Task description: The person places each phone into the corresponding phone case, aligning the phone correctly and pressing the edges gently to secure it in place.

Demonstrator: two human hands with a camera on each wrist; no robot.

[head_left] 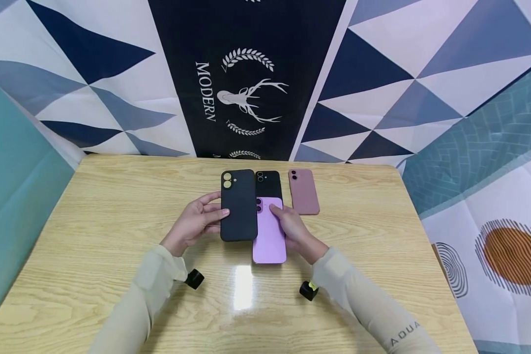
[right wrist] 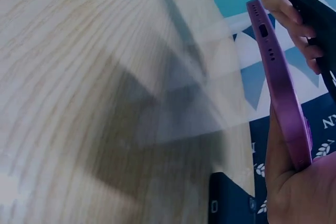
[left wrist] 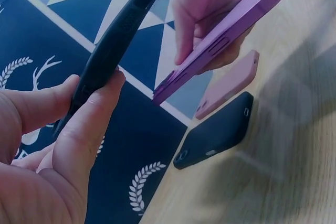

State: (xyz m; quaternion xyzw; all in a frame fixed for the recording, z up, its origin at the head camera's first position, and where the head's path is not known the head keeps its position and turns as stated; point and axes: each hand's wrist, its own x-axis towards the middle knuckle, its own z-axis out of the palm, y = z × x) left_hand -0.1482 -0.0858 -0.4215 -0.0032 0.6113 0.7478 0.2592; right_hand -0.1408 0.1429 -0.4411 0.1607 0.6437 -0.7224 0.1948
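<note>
In the head view my left hand (head_left: 197, 220) grips a black phone case (head_left: 240, 209) by its left edge, thumb on the back and fingers behind. Pale table colour shows through its camera holes. My right hand (head_left: 294, 227) holds a purple phone (head_left: 271, 238) by its right side, thumb near the top of its back. The case overlaps the phone's left edge in the head view, but the left wrist view shows a gap between the case (left wrist: 113, 40) and the phone (left wrist: 220, 35). Both are raised above the table.
A black phone (head_left: 268, 183) lies on the wooden table (head_left: 115, 221) beyond the purple one, partly hidden. To its right lies a pink phone (head_left: 304, 191). A patterned cloth (head_left: 248, 78) hangs behind the table's far edge. Small black blocks (head_left: 195, 279) show at both wrists.
</note>
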